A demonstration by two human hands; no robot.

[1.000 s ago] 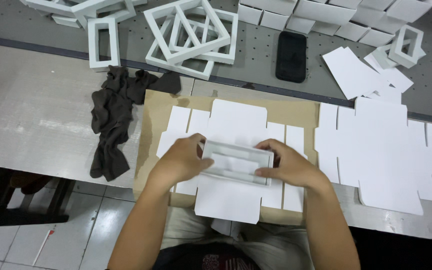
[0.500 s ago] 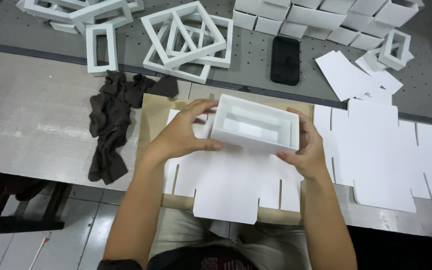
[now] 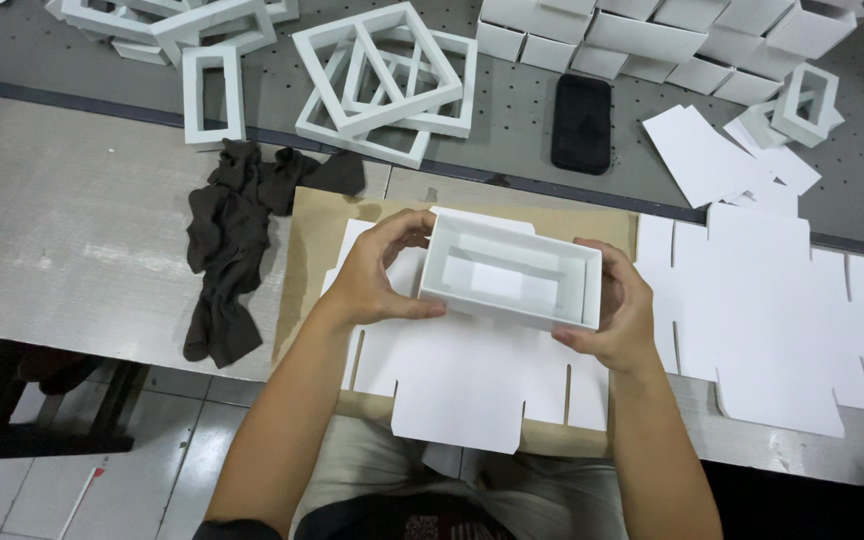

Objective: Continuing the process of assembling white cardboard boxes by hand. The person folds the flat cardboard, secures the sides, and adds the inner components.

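Grey worktop (image 3: 72, 240) with white die-cut card blanks and a brown board.
A flat white blank (image 3: 482, 375) is laid on the board (image 3: 317, 225); just above it, an open white box (image 3: 510, 270) is held, clasped at its ends by the left hand (image 3: 377, 275) and right hand (image 3: 617, 310). A dark cloth (image 3: 232, 240) lies to the left.

left of my hands: dark cloth (image 3: 237, 245) blocks the way
upper middle: white frames (image 3: 382, 80), black phone (image 3: 581, 122)
far left: bare tabletop (image 3: 62, 240), open to me
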